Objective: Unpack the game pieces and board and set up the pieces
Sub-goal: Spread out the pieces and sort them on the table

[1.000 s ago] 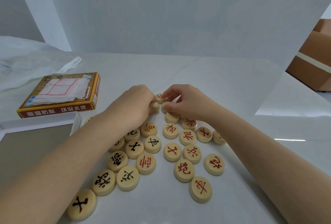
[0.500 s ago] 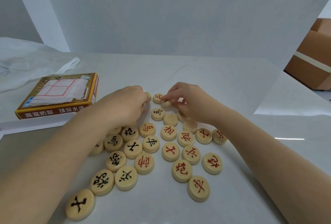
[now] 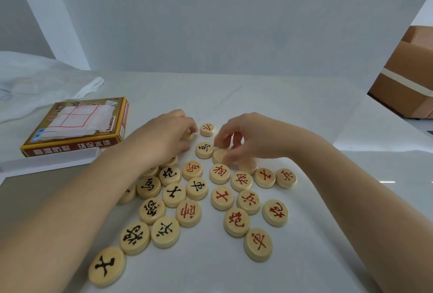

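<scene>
Game pieces [image 3: 197,188] lie in one loose cluster at the centre of the white tabletop [image 3: 257,95], close to the person. Each piece is a round wooden disc and so has no long axis. The discs lie flat, and most point the marked face up. Black-marked discs occupy the left part of the cluster and red-marked discs the right part. The characters are turned at differing angles, and many discs touch their neighbours.

The left hand [image 3: 164,133] sits knuckles-up at the far left edge of the cluster. Its fingers curl down round a hidden disc [image 3: 187,137], of which only a strip of rim shows. The grip is closed on this disc. Which face points up cannot be told.

The right hand [image 3: 246,138] sits at the far right edge of the cluster. Thumb and forefinger meet the rim of a blank disc [image 3: 219,156], which shows its unmarked face. The grip is narrow and pinches this disc. Whether the disc lies fully flat cannot be told.

A single red-marked disc [image 3: 207,129] lies between the two hands.

The board [image 3: 75,120], a folded white sheet with red grid lines, lies on top of the box [image 3: 77,146], left of the cluster. A white tray [image 3: 46,162] lies just in front of the box. A brown carton [image 3: 410,77] stands at the far right.
</scene>
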